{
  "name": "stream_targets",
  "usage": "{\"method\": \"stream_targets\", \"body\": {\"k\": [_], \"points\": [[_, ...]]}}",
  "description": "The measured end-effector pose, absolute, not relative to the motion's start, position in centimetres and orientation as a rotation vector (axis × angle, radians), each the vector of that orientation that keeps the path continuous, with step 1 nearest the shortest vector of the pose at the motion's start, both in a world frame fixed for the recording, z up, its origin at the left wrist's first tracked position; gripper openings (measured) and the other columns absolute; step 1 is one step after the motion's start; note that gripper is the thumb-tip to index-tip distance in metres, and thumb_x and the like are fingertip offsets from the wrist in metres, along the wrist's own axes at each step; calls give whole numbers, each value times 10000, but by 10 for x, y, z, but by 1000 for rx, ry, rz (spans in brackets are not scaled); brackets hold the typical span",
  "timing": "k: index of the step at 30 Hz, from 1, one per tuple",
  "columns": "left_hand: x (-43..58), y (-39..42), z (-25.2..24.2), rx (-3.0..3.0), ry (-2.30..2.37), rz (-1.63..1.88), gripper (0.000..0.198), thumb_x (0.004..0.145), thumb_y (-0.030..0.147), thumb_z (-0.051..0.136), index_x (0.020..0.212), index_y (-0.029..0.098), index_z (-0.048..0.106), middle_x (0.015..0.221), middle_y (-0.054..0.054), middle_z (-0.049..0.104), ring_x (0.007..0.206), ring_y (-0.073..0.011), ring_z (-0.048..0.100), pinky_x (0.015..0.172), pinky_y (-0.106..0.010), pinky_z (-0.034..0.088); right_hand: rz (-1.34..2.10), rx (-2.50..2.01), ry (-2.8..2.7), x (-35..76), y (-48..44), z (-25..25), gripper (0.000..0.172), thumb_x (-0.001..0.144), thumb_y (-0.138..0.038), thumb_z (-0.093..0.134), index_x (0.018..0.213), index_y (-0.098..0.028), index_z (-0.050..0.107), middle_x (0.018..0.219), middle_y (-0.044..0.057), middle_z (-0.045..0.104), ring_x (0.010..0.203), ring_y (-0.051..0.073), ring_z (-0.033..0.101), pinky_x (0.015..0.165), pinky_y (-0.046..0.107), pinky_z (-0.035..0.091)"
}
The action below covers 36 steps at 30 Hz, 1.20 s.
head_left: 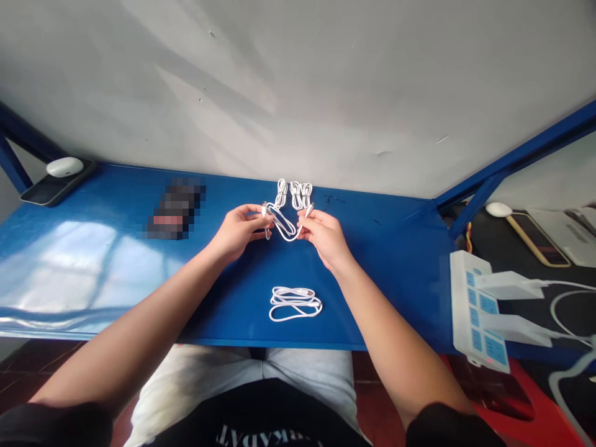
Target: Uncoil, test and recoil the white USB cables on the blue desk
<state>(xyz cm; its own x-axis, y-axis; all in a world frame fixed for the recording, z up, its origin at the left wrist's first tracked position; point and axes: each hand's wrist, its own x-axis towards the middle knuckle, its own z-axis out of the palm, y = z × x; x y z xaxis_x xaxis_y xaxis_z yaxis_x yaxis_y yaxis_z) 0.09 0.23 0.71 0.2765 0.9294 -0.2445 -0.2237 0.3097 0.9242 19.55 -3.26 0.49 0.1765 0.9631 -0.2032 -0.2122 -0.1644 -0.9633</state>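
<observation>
Between my two hands hangs a white charging cable, partly looped, held above the blue table. My left hand pinches one connector end together with part of the loops. A second end is gripped between the thumb and fingers of my right hand. Just beyond, near the wall, lie bundled white cables, tied with dark bands, and one more bundle to their left. Closer to me rests a loosely coiled white cable, apart from both hands.
A blurred dark object lies left on the blue table. At the far left, a white mouse sits on a dark phone-like slab. A white power strip with plugged-in chargers stands at the right edge. The grey wall bounds the back.
</observation>
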Motion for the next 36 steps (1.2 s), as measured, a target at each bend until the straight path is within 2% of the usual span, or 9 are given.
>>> {"method": "stream_targets", "body": {"k": [4,8,15,27,36], "points": [[0,3,2,1075,1054,890,396,678,323,901,914,152,633,828,-83,741,769,-199,725,676,-321,588,1182,-1368,-979,194,-30,-4,246,720,-294,742,922,-162,695,675,-22,635,578,119,595,584,277,524],[-2,4,-1,1193,1102,874,372,748,371,854,972,159,646,824,-96,754,765,-220,743,674,-328,589,1213,-1278,-919,196,-31,3,294,706,-326,772,944,-169,703,734,-9,649,630,125,603,633,298,557],[-7,9,3,1279,1179,996,296,770,342,823,934,168,650,773,-67,721,625,-173,688,567,-279,548,1155,-1068,-694,217,-30,25,227,729,-254,766,939,-192,707,808,-8,641,706,106,601,699,260,549],[-32,26,12,1457,1368,1226,223,771,289,792,943,170,712,808,-54,687,574,-133,625,498,-228,476,712,-1085,-474,275,-22,41,120,852,-202,635,967,-195,665,805,-16,541,689,81,571,630,212,505],[-51,39,24,1364,1481,1385,171,794,262,769,905,171,676,823,-51,712,551,-120,620,483,-219,480,498,-1042,-331,325,-25,47,185,864,-95,498,939,-180,644,808,-6,492,641,88,505,529,194,468]]}}
